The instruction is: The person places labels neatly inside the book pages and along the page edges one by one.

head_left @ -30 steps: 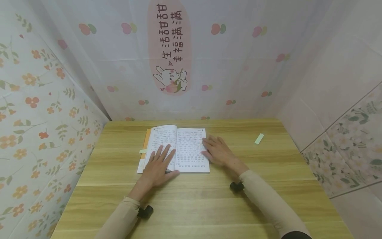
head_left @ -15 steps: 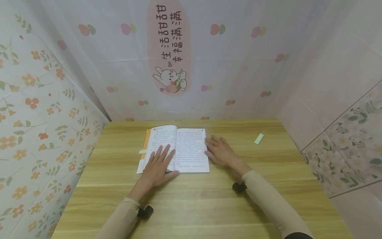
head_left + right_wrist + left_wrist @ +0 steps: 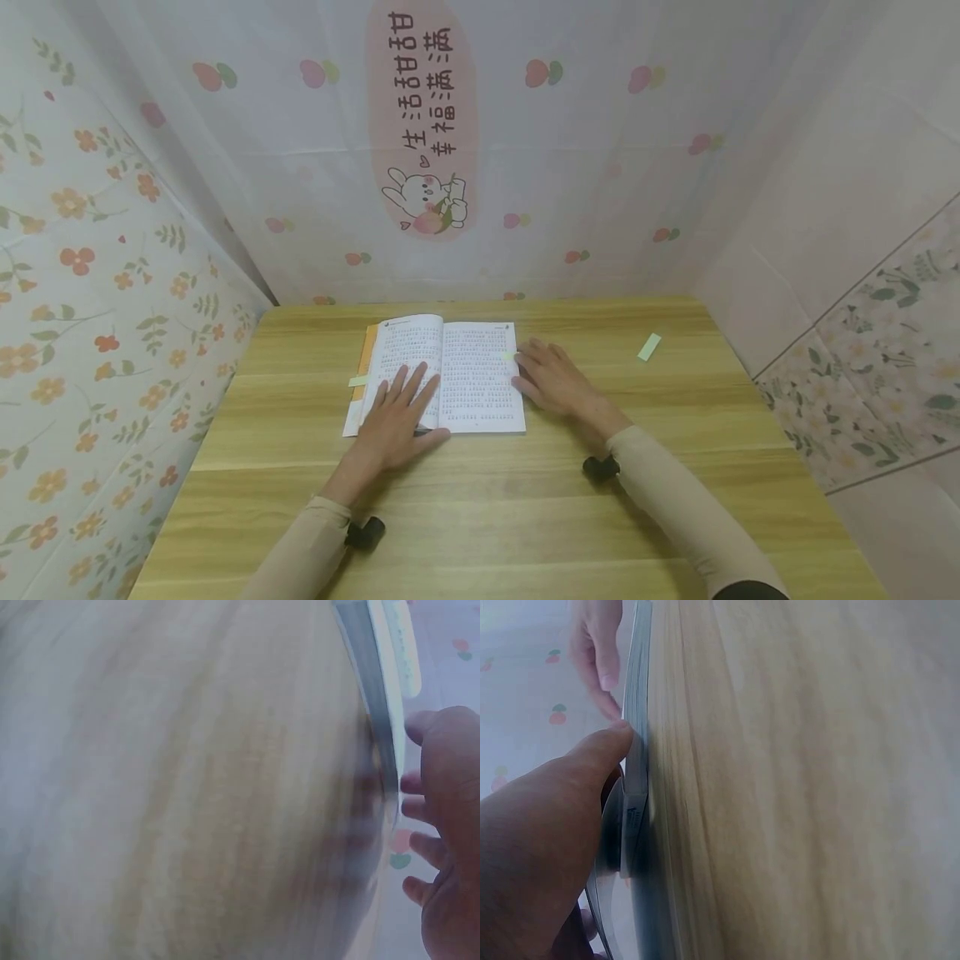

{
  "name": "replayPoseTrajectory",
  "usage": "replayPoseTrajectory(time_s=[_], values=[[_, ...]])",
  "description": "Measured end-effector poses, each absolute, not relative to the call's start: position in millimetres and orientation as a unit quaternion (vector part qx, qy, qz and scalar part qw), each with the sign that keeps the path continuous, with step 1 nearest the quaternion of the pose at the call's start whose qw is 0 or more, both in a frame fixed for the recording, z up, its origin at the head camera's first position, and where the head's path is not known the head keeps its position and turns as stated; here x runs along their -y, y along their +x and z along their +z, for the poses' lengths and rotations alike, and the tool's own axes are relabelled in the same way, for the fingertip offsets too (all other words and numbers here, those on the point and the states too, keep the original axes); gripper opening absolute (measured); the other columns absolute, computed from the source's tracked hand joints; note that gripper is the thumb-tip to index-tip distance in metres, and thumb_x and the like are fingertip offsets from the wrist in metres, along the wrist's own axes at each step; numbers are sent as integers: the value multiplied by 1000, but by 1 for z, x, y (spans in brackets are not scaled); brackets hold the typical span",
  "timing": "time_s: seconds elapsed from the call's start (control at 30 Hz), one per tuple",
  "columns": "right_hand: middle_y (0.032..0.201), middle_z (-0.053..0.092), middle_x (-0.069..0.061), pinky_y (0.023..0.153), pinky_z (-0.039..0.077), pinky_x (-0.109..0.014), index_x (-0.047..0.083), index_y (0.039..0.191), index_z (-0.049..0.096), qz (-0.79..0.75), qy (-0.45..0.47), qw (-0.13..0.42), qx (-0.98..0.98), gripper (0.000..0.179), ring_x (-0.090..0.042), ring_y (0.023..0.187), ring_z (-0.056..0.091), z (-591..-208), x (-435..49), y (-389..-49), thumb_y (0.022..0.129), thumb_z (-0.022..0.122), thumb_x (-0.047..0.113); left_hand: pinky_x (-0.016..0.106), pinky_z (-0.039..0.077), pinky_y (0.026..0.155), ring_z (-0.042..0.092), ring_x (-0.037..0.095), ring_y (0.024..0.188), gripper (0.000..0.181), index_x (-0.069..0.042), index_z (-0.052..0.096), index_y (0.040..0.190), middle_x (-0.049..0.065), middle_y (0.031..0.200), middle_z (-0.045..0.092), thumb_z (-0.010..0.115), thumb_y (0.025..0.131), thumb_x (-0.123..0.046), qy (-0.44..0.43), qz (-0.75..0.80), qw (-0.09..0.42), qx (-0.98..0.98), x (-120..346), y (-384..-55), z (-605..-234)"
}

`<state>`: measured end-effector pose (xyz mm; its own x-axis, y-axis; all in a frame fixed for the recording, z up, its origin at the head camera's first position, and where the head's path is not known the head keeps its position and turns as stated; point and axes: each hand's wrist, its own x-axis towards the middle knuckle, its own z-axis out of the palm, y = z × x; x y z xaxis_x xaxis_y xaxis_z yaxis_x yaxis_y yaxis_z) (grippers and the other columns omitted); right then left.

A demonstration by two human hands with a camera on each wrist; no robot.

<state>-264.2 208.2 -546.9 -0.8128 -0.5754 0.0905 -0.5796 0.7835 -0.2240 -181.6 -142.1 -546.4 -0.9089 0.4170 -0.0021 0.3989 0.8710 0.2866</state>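
Observation:
An open book (image 3: 480, 396) lies on the wooden table in the head view, its printed pages facing up. My left hand (image 3: 390, 425) rests with spread fingers on the left page, thumb over the lower edge; the left wrist view shows that thumb (image 3: 604, 750) against the page block. At the right page's outer edge is my right hand (image 3: 558, 387), fingers extended and fingertips right at the paper. A small pale green sticky tab (image 3: 507, 356) shows on the page beside those fingertips. Another pale green tab (image 3: 358, 381) sticks out from the book's left side.
A pale green paper strip (image 3: 649, 347) lies on the table (image 3: 510, 533) to the right of my right hand. Patterned curtains (image 3: 570, 167) stand behind the table and along both sides. Orange cover (image 3: 367, 350) shows at the book's left.
My right hand has drawn slightly right, off the page's edge, uncovering the small green tab. My left hand has stayed on the left page.

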Motion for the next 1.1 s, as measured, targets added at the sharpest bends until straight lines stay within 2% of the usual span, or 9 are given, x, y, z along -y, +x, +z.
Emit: replayPoseTrajectory(time_s=[0.13,0.3,0.5,0.67,0.9,1.1], values=[[168,57,-27,137,33,-71,-2,157,60,138,320,34,937,56,-54,165,42,-545,-210,-266,117,59,36,75,17,141,9,47,179,97,-19,27,182,13,192,13,65,107,-67,211,142,29,-967,142,-182,-547],[170,55,-26,137,32,-72,-1,162,57,148,319,41,935,59,-55,165,41,-543,-215,-260,116,60,37,75,16,141,8,47,179,97,-19,25,182,13,192,11,64,107,-67,212,141,34,-966,142,-181,-545],[171,54,-25,136,31,-74,3,163,58,151,325,39,933,63,-57,165,40,-539,-220,-248,114,63,42,74,16,141,9,47,179,97,-19,26,182,13,192,13,64,107,-68,209,142,31,-967,142,-182,-547],[174,51,-23,138,29,-72,6,167,53,152,329,21,932,71,-56,167,38,-536,-223,-235,112,66,48,74,16,141,8,46,179,98,-21,24,182,12,193,11,64,107,-69,207,138,37,-968,143,-182,-548],[170,55,-23,135,37,-70,4,163,56,142,372,42,916,70,-51,162,46,-536,-224,-218,109,72,44,73,13,142,3,45,179,100,-22,20,183,10,193,6,62,107,-71,208,139,48,-967,142,-182,-546],[174,51,-25,136,35,-69,3,165,55,133,384,28,913,73,-52,165,43,-538,-224,-205,109,70,48,75,14,141,5,47,179,99,-21,21,183,11,193,6,62,108,-70,208,137,46,-967,142,-182,-547]])
